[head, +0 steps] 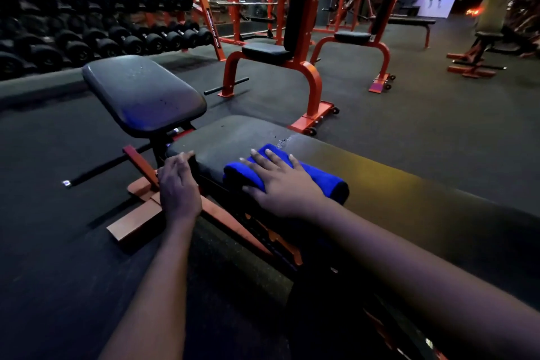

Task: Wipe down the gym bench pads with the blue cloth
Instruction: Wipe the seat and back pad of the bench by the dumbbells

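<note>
A folded blue cloth [317, 177] lies on the long black bench pad [394, 184], near its left end. My right hand [279, 181] presses flat on the cloth with straight, spread fingers. My left hand [178, 181] rests on the near left corner of that same pad, fingers lying over its edge. Beyond it, tilted up, is the smaller black seat pad [143, 93] with a few wet specks on it. Small droplets [283, 142] sit on the long pad just past the cloth.
The bench's orange frame [140, 213] spreads over the black rubber floor on the left. A dumbbell rack [87, 17] lines the left wall. Two upright orange seats [298, 38] [377, 35] stand behind, with more benches far right.
</note>
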{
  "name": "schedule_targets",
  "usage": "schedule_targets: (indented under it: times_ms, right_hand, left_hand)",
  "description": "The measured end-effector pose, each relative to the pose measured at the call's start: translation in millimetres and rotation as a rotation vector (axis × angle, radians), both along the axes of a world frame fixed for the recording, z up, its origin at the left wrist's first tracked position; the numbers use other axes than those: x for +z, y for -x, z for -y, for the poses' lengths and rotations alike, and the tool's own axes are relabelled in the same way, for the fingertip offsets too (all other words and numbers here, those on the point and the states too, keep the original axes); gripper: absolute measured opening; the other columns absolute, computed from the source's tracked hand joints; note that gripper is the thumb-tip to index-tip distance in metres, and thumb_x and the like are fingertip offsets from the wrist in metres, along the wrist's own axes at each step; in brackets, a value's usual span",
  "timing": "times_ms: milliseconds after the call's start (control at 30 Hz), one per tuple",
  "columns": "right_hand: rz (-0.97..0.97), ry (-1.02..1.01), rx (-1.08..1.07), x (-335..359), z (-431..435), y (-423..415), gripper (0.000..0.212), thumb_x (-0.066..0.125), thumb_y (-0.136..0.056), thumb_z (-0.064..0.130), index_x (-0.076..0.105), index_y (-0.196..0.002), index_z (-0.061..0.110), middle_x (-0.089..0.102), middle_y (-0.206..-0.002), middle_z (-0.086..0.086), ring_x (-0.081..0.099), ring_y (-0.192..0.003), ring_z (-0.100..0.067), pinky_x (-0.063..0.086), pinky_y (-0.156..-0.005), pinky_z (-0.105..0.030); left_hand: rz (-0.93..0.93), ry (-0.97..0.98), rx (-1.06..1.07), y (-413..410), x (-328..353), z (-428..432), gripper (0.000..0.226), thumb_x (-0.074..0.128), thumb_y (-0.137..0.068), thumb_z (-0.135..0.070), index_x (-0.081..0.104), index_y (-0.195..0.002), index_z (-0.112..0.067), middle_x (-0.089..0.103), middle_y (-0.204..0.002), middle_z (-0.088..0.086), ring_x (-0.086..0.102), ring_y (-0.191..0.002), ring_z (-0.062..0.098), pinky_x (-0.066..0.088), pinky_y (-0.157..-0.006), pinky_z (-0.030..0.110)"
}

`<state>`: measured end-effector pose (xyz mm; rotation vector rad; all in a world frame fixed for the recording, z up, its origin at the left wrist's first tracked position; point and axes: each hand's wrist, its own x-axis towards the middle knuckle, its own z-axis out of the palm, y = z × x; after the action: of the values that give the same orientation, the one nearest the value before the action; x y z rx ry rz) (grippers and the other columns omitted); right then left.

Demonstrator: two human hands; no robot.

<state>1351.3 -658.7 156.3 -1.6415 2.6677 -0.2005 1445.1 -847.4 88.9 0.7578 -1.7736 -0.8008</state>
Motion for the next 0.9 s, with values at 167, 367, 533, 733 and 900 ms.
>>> schedule_targets:
  times_ms: [167, 367, 533, 733, 900]
  right_hand:
    - [-0.055, -0.020, 0.041, -3.6, -13.5, -6.6, 0.063, 0.034, -0.100, 0.055, 0.008, -0.156, 0.042, 0.000, -0.166, 0.012, -0.004, -0.153, -0.014, -0.001, -0.122, -0.054]
    - [0.008, -0.033, 0.002, 3.3, 40.0, 4.5, 0.062, 0.030, -0.100, 0.056, 0.013, -0.157, 0.037, 0.002, -0.166, 0.009, -0.002, -0.153, -0.015, 0.001, -0.121, -0.056]
    - [-0.074, -0.047, 0.095, -1.2, -7.7, -11.4, 0.070, 0.020, -0.092, 0.061, 0.004, -0.156, 0.039, -0.004, -0.166, 0.011, -0.004, -0.153, -0.013, -0.001, -0.122, -0.049]
    - [-0.047, -0.054, 0.067, 3.5, 39.1, -1.2, 0.065, 0.037, -0.100, 0.051, 0.011, -0.157, 0.037, 0.001, -0.166, 0.010, -0.003, -0.153, -0.015, 0.003, -0.121, -0.054]
    - [-0.068, -0.010, 0.098, -1.2, 14.1, -6.2, 0.066, 0.030, -0.096, 0.054, 0.006, -0.156, 0.040, -0.002, -0.166, 0.011, -0.003, -0.153, -0.012, -0.001, -0.123, -0.048]
  left_hand:
    - [-0.029, 0.005, 0.014, 3.2, -2.0, 4.7, 0.051, 0.025, -0.102, -0.026, 0.069, -0.115, -0.005, 0.064, -0.118, 0.017, 0.052, -0.112, 0.031, 0.029, -0.097, 0.024]
    - [-0.065, 0.007, -0.047, -2.3, -7.9, 5.6, 0.048, 0.026, -0.103, -0.024, 0.066, -0.120, -0.004, 0.063, -0.124, 0.011, 0.049, -0.116, 0.022, 0.027, -0.098, 0.010]
    - [-0.098, -0.028, -0.086, -5.3, -9.9, 9.8, 0.046, 0.026, -0.103, -0.023, 0.065, -0.123, -0.006, 0.060, -0.123, -0.001, 0.048, -0.117, 0.017, 0.023, -0.097, 0.001]
    - [-0.182, -0.076, -0.127, -4.7, -16.8, 22.8, 0.055, 0.024, -0.101, -0.042, 0.066, -0.121, -0.012, 0.064, -0.124, 0.002, 0.054, -0.121, 0.023, 0.037, -0.108, 0.034]
    - [-0.103, -0.115, -0.022, 12.1, -4.8, 32.4, 0.056, 0.024, -0.101, -0.034, 0.054, -0.135, -0.001, 0.044, -0.148, 0.013, 0.036, -0.140, 0.025, 0.021, -0.119, 0.036]
